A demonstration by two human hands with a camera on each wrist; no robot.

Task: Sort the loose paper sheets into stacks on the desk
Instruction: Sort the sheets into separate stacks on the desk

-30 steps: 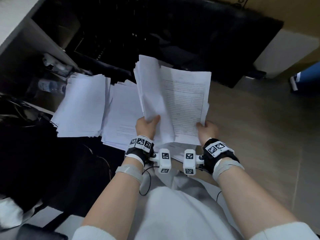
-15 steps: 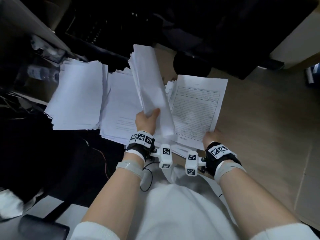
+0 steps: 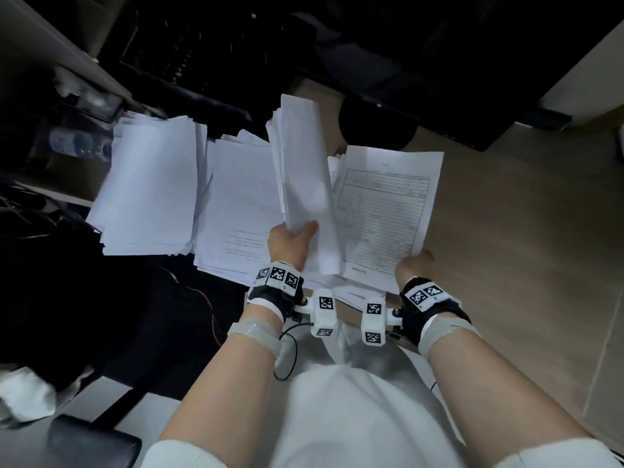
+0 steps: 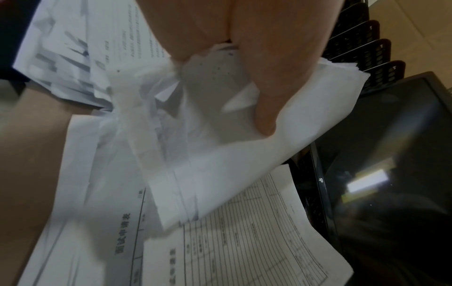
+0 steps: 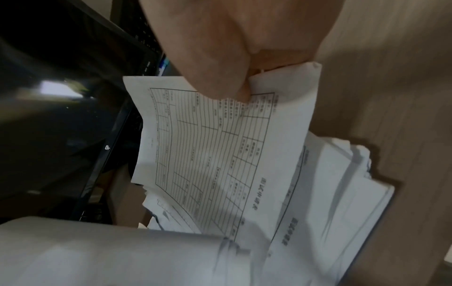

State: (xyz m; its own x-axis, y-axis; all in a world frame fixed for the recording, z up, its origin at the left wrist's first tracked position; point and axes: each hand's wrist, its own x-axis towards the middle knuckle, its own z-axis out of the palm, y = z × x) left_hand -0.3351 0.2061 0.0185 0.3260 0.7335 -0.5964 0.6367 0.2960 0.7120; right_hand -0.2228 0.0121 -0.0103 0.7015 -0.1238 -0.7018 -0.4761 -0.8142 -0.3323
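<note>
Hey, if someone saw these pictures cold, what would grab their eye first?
The left hand grips a thick bundle of sheets upright at centre, while the right hand pinches a single ruled form beside it. Two white stacks lie on the desk to the left.

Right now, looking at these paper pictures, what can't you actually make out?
- Form sheet text: too small in the head view, blurred in the wrist views.
- Sheet count in the bundle that the left hand grips: edges blur together.
- Right hand fingers: hidden under the sheet.
- Stack beneath the form sheet: covered by it and the bundle.
- Monitor screen: dark, only glare.
</note>
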